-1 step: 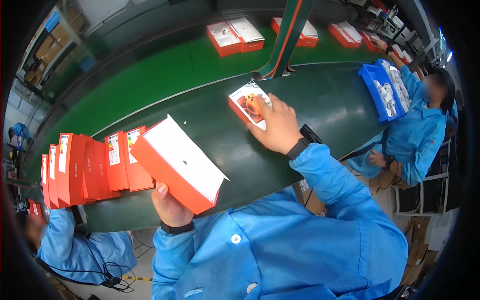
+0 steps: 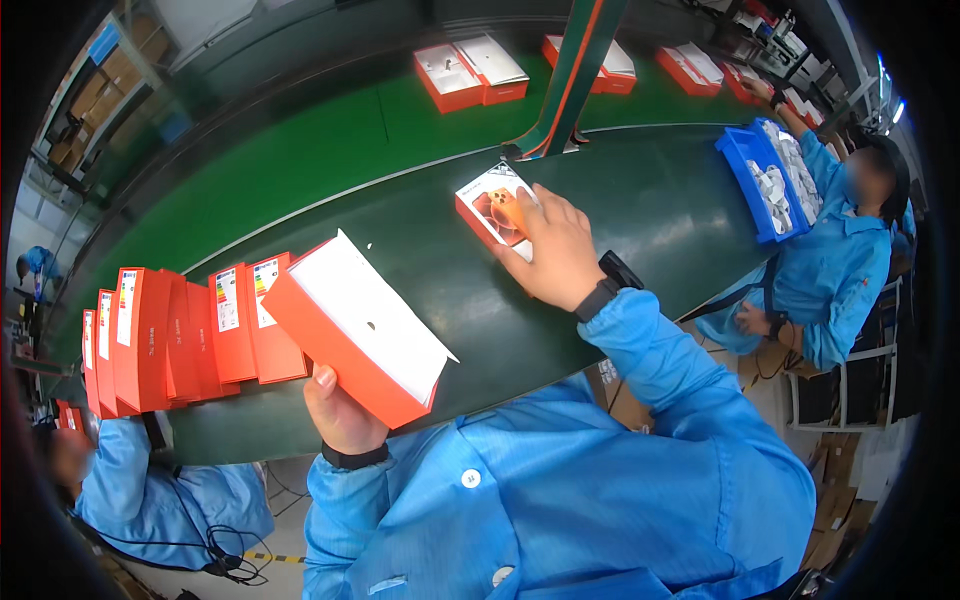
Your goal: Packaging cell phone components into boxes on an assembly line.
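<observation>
Holding: open orange cardboard box with white insert (image 2: 355, 325), gripped underneath by my left hand (image 2: 340, 410), tilted, so contents may spill. My right hand (image 2: 558, 250) lies flat on a small orange-and-white printed carton (image 2: 492, 208), grip apparently loose; it could slide.

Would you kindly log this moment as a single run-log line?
left hand: holds orange box lid | right hand: rests on printed box on green belt | orange boxes stacked left
</observation>
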`<state>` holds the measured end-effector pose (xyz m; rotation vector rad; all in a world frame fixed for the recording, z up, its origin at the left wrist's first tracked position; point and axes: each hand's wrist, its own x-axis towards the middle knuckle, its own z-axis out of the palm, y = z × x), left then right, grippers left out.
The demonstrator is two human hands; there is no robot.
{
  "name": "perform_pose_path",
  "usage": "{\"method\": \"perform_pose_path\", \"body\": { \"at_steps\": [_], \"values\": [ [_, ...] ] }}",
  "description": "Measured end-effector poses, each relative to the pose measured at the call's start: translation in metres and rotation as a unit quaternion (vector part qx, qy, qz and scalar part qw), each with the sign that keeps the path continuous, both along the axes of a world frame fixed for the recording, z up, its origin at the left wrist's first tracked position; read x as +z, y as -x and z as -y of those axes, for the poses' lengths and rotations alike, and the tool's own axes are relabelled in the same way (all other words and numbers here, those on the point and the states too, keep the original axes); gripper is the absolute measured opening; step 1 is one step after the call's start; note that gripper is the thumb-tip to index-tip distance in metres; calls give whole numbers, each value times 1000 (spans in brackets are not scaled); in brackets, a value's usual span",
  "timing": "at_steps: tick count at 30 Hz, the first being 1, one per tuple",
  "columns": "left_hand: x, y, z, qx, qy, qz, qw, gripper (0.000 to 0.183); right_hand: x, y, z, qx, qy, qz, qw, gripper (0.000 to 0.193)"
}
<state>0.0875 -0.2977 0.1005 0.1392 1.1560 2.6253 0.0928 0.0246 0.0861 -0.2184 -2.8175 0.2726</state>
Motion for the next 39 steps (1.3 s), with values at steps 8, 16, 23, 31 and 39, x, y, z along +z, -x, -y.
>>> {"method": "perform_pose_path", "body": {
  "at_steps": [8,16,23,31,39],
  "values": [
    [-13,-10,-31,-7,-16,50,999,60,6,-62,82,282,356,-135,881,80],
    [-17,-17,-55,-14,21,75,997,59,9,-58,69,204,372,-156,892,52],
    [-20,-7,-78,-25,-1,114,993,53,25,-28,-34,118,52,-190,973,45],
    [-45,28,-127,-4,-2,180,984,45,8,-30,-37,102,40,1,994,56],
    [-53,41,-137,39,169,76,982,47,0,-22,-15,6,126,8,992,78]
  ]
}}
